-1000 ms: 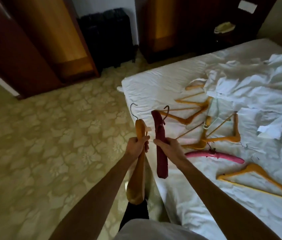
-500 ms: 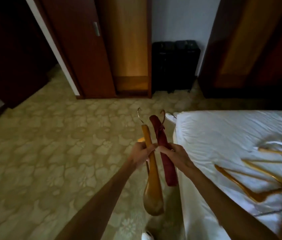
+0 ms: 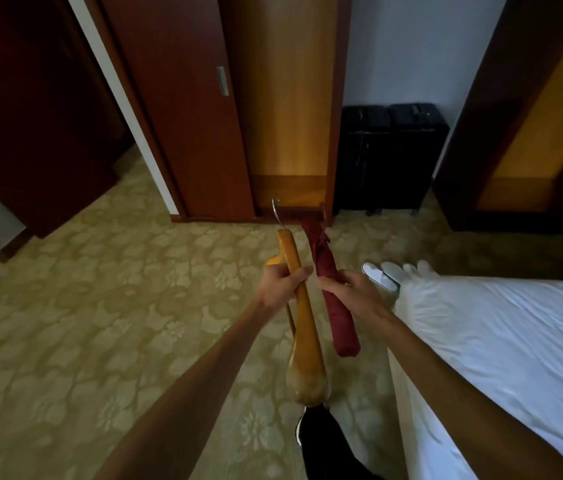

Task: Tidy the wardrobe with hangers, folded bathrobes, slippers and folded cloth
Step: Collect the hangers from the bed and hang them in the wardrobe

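Note:
My left hand [image 3: 282,284] grips a wooden hanger [image 3: 304,337] seen edge-on, its metal hook pointing up toward the wardrobe. My right hand [image 3: 349,291] grips a dark red padded hanger [image 3: 337,313], held close beside the wooden one. Straight ahead stands the wardrobe [image 3: 287,98] with its sliding door [image 3: 183,109] pushed left, showing a lit wooden inside. White slippers [image 3: 382,273] lie on the carpet at the bed's corner.
The white bed [image 3: 501,341] fills the lower right. Two black suitcases [image 3: 391,157] stand against the wall right of the wardrobe. A second open cabinet [image 3: 532,133] is at far right. A dark doorway [image 3: 31,109] opens on the left. Patterned carpet [image 3: 83,323] lies between.
The view has swung left from the bed and its scattered hangers toward the wardrobe, which now looks nearer. Both hands keep their hangers, held upright together.

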Available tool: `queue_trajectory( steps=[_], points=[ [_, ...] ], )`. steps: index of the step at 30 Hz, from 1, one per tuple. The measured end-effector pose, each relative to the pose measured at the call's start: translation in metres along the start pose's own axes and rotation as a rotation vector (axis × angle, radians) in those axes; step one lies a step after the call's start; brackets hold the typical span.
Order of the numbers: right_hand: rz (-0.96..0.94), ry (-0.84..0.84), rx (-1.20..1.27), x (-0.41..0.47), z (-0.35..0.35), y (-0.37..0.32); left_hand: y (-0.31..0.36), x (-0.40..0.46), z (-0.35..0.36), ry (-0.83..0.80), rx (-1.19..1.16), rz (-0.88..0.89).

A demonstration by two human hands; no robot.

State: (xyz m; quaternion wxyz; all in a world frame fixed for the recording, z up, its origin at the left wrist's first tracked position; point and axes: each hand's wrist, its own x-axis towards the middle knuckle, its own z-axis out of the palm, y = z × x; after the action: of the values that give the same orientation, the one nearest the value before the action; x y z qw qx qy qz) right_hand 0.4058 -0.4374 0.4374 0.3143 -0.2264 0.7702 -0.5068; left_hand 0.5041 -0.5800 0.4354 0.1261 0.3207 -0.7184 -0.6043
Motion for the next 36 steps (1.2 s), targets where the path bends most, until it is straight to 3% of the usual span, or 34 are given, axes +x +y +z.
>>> queue_trajectory(
  steps=[12,20,25,36],
  points=[
    [-0.065,-0.052,0.029,0.308,0.017,-0.132,0.075,0.299,-0.113,0.113,-0.066,-0.052],
    [-0.080,-0.075,0.023,0.461,0.049,-0.186,0.082,0.446,-0.175,0.146,-0.113,-0.038],
    [-0.090,-0.140,0.018,0.569,0.083,-0.228,0.085,0.555,-0.226,0.087,-0.121,-0.004],
    [-0.047,0.001,0.080,0.766,0.097,-0.322,0.150,0.774,-0.313,-0.059,-0.026,0.040]
  ],
)
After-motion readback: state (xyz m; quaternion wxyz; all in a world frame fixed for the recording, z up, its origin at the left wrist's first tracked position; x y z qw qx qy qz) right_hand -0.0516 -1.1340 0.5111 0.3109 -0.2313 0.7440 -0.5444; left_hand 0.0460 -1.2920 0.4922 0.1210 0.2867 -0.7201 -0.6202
